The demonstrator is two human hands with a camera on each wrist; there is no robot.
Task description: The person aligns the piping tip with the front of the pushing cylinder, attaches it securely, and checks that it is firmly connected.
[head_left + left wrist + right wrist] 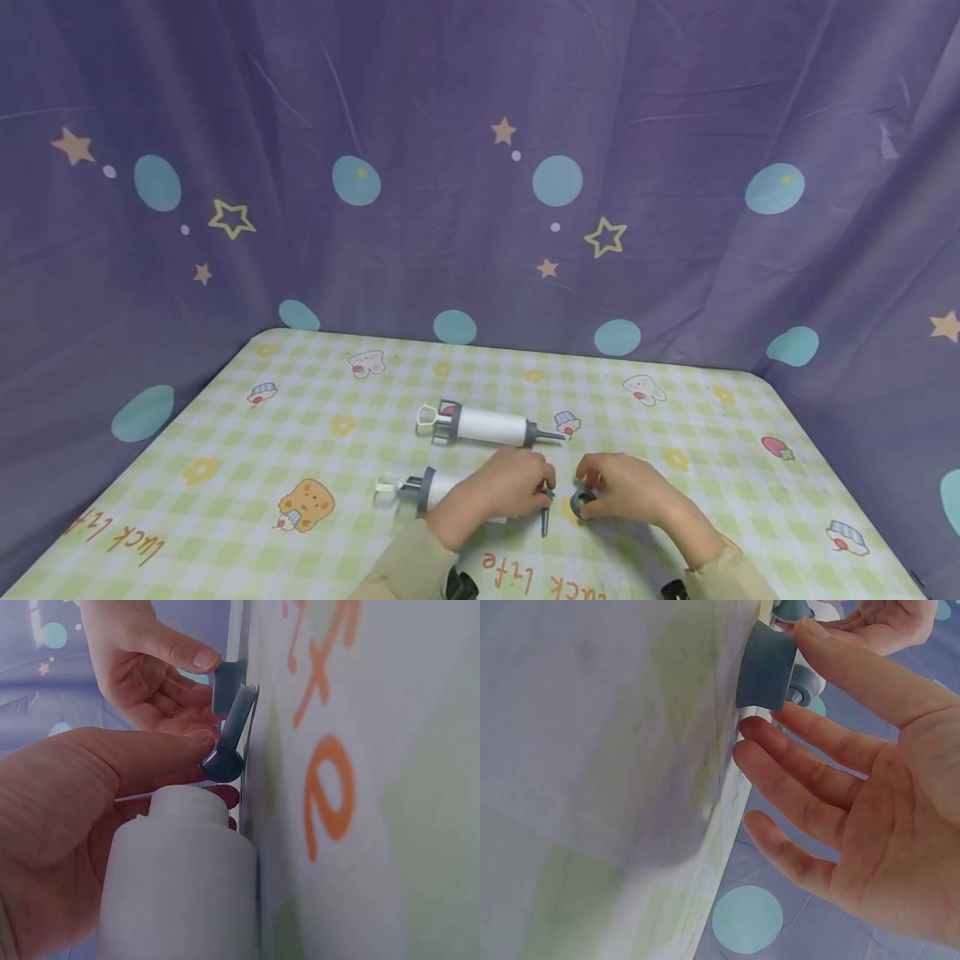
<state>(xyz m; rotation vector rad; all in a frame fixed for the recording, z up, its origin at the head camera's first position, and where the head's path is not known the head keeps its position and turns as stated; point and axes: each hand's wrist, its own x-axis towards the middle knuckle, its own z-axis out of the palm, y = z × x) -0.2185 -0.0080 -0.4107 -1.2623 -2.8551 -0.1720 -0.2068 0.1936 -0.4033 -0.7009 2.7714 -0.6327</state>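
My left hand (513, 482) pinches a small grey nozzle (234, 727) between thumb and fingers, its narrow stem pointing toward the table's near side in the head view. Beside it lies a white tube (180, 889) with a bare neck, the barrel of a syringe-like dispenser (442, 490) with a grey collar and a white pull handle. My right hand (633, 492) holds a short grey ring-shaped cap (766, 667) at its edge with the thumb and fingertips, just right of the nozzle. My left forearm and hand hide part of the near barrel in the head view.
A second dispenser (491, 427), with its grey nozzle fitted, lies farther back, parallel to the near one. The table (225, 425) has a green-checked cover printed with cartoons. A purple curtain (450, 100) hangs behind and at the sides.
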